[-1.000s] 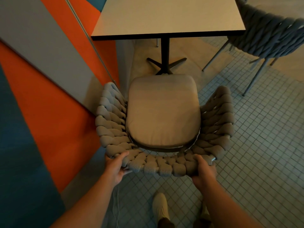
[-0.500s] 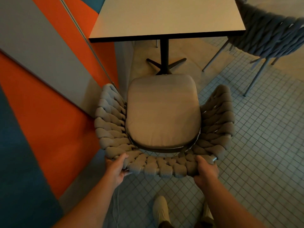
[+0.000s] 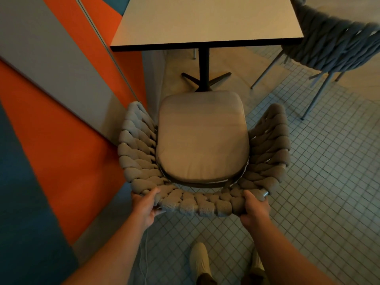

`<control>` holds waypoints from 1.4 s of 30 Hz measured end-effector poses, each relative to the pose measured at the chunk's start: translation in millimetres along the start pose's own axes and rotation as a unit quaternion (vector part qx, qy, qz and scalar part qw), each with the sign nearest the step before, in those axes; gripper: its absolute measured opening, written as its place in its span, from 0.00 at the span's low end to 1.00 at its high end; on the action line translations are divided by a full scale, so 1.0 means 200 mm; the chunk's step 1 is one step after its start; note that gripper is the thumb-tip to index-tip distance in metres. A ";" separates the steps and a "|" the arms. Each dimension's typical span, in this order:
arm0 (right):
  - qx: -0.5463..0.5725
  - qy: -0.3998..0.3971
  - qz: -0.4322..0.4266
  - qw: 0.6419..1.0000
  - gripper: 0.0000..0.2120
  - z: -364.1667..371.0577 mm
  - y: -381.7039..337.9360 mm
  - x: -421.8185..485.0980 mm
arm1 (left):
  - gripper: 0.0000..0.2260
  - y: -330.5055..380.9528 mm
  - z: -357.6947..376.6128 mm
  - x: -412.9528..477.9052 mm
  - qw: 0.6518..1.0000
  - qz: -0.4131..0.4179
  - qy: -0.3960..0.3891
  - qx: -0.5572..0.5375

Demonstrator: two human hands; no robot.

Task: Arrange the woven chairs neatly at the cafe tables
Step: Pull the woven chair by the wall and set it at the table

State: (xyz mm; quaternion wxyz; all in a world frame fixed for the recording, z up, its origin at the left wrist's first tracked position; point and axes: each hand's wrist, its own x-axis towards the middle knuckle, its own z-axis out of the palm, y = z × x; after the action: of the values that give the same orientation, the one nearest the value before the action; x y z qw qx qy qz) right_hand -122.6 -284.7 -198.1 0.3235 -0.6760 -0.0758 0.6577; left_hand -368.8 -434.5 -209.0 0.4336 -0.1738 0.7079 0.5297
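While looking down from head height, mostly floor: small square tiles (image 3: 329, 182) in pale grey-green across the right and bottom, meeting a smooth beige patch (image 3: 176, 79) under the table at 12 o'clock. Whole left side taken up by a wall of big slanted panels (image 3: 51, 151) in orange, grey and dark blue, with a thin metal strip running diagonally up it.

Up at 12: square light-topped cafe table (image 3: 205, 21) with a dark edge, on a black pedestal with a cross foot (image 3: 205, 79). Dead centre: beige woven chair (image 3: 139, 140), chunky rope weave, tan seat cushion (image 3: 202, 138), seat front facing the table with the pedestal foot just past it. Chair's left arm right beside the wall, can't tell if touching.

Grip-wise: left hand (image 3: 144, 206) clamped on the back rim at 7 o'clock, thumb on top, fingers curled underneath; right hand (image 3: 255, 208) holding the same way at 5 o'clock, next to a bare bit of metal frame.

Also around: grey-blue woven chair (image 3: 333, 44) on thin metal legs at 1–2 o'clock, just beside the table's right corner, well apart from the beige one. Light shoes (image 3: 198, 262) at 6, behind the chair back. Thin pale cord (image 3: 146, 264) hanging by the left forearm.
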 end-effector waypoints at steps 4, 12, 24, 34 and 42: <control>-0.005 0.003 0.012 1.000 0.27 -0.01 0.01 0.01 | 0.27 0.01 -0.01 -0.01 1.000 -0.002 0.002 -0.003; -0.034 0.010 0.007 0.999 0.26 -0.05 0.03 0.01 | 0.29 0.00 0.00 -0.06 1.000 0.004 0.001 -0.013; -0.375 -0.047 -0.056 0.924 0.05 -0.14 -0.10 -0.30 | 0.35 0.09 -0.08 -0.35 0.924 0.080 -0.023 0.373; -0.684 -0.150 -0.222 0.678 0.11 -0.24 -0.35 -0.52 | 0.23 0.26 0.08 -0.75 0.685 0.180 -0.167 0.686; -0.724 -0.188 -0.197 0.634 0.19 -0.35 -0.48 -0.45 | 0.24 0.26 0.42 -0.85 0.613 0.188 -0.222 0.734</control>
State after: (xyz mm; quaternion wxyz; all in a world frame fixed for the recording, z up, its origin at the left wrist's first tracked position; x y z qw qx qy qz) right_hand -37.2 -280.6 -76.4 -0.1684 -0.5243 -0.7182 0.4253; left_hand -273.6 -375.2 -47.4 0.4511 0.4627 0.7594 -0.0750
